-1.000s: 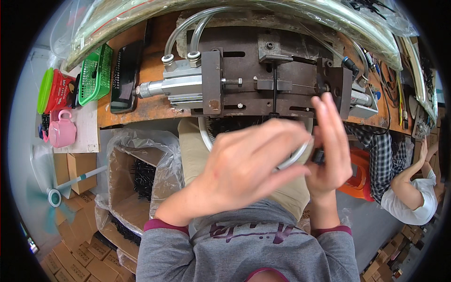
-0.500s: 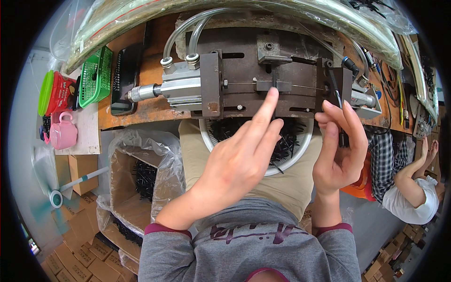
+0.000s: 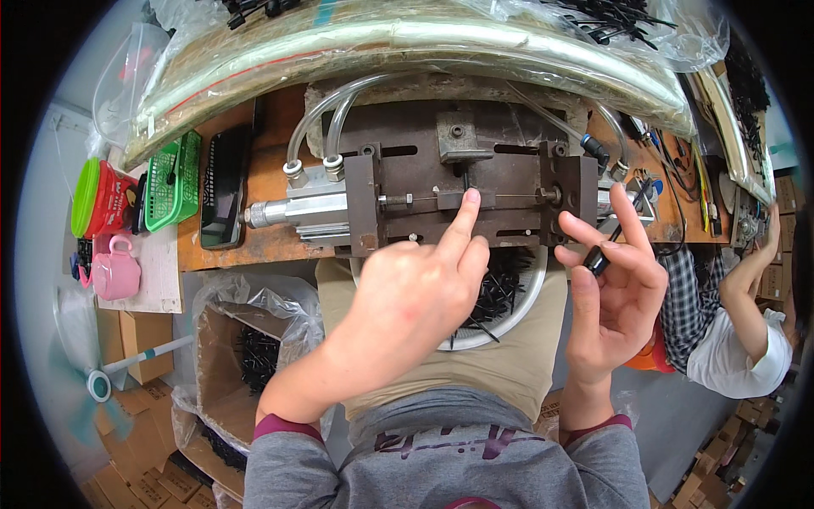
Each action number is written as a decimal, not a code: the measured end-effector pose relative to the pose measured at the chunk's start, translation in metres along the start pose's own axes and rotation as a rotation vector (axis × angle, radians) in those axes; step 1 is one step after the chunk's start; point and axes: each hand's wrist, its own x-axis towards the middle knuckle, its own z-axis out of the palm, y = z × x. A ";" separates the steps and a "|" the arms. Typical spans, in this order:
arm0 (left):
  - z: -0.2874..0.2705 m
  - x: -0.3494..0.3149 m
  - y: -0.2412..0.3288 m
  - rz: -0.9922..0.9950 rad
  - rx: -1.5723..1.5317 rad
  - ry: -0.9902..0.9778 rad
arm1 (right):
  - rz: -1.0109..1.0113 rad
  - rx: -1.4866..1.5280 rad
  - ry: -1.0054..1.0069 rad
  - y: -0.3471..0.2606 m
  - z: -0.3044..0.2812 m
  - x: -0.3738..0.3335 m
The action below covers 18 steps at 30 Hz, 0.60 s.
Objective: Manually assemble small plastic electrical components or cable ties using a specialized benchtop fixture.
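Fingers of the left hand [image 3: 415, 293] were apart, index straight, others curled; beyond, one nut [image 3: 409, 198] had just slid out from its bracket [image 3: 364, 208], so the fixture [image 3: 509, 180] seemed engaged. That index rested on one black rod [image 3: 465, 178] at one grey block [image 3: 448, 201]. In one white bowl [image 3: 542, 288] lay black parts [image 3: 505, 294] I couldn't count. The right hand [image 3: 612, 310] had fingers pinched on one black piece [image 3: 597, 260].

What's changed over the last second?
Left hand moved from near the right hand forward to the block, index finger extended. The left rod drew back, then came out again toward the block. Right hand's black part tilted over since half a second ago. Green basket and pink cup stayed put.
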 end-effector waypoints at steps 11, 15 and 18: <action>-0.041 0.191 -0.077 0.274 -0.099 0.604 | -0.155 -0.617 -0.418 0.011 0.016 -0.002; -0.021 0.243 -0.095 0.150 0.081 0.448 | -0.260 -0.741 -0.521 0.015 0.031 0.003; -0.022 0.249 -0.085 0.109 0.116 0.339 | -0.272 -0.806 -0.517 0.017 0.032 0.008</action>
